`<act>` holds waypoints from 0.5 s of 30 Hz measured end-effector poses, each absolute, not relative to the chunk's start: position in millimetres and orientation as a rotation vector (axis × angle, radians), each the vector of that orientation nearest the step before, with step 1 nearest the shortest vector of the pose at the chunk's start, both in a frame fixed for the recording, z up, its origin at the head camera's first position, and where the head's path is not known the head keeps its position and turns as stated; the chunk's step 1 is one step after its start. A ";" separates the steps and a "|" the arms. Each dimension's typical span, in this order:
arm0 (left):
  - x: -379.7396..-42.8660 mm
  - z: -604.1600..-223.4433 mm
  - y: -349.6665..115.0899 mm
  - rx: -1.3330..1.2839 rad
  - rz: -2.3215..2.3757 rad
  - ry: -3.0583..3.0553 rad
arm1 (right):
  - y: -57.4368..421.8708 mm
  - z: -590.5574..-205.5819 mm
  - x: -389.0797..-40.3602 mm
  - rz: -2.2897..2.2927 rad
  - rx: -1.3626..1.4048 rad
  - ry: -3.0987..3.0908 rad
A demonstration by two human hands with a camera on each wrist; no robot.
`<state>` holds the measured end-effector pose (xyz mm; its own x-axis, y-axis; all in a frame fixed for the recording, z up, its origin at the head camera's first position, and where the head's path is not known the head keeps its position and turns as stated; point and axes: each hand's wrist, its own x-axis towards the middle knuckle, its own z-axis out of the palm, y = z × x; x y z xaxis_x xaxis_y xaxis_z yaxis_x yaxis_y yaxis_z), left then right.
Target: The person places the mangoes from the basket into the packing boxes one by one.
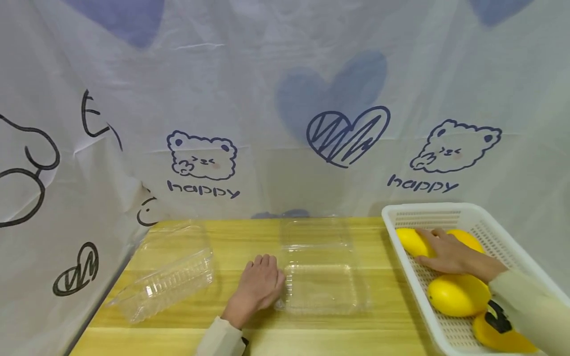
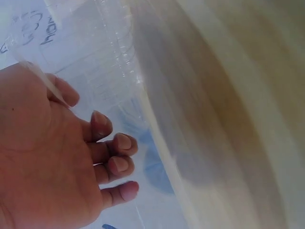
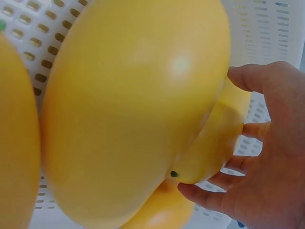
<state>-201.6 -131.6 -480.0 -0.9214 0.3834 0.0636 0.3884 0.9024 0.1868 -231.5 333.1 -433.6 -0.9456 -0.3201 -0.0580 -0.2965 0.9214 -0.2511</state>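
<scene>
White cloth (image 1: 258, 99) spans upper frame and left edge. Printed on it: two bears (image 1: 204, 157), centre-left and right, each over "happy" lettering (image 1: 203, 190); scribbled heart (image 1: 327, 138) right of centre. Wood-grain table (image 1: 247, 240), lower middle, meets cloth.

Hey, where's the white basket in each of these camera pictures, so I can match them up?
Head: the white basket is at the right, from mid-height down to the bottom edge.
Left wrist: not in it.
Right wrist: it shows around the yellow fruits, its holes plain at upper left and upper right.
Shared landmark, head and right wrist only: the right hand at the fruits.
</scene>
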 end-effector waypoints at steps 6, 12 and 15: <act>-202.8 -479.5 -135.4 -0.575 -0.367 -3.056 | 334.7 -432.7 -234.4 -0.393 -0.442 2.955; -203.2 -483.9 -137.0 -0.609 -0.382 -3.031 | 336.9 -434.9 -236.4 -0.392 -0.394 2.912; -202.3 -484.5 -135.5 -0.618 -0.392 -3.024 | 337.5 -435.5 -236.1 -0.395 -0.404 2.915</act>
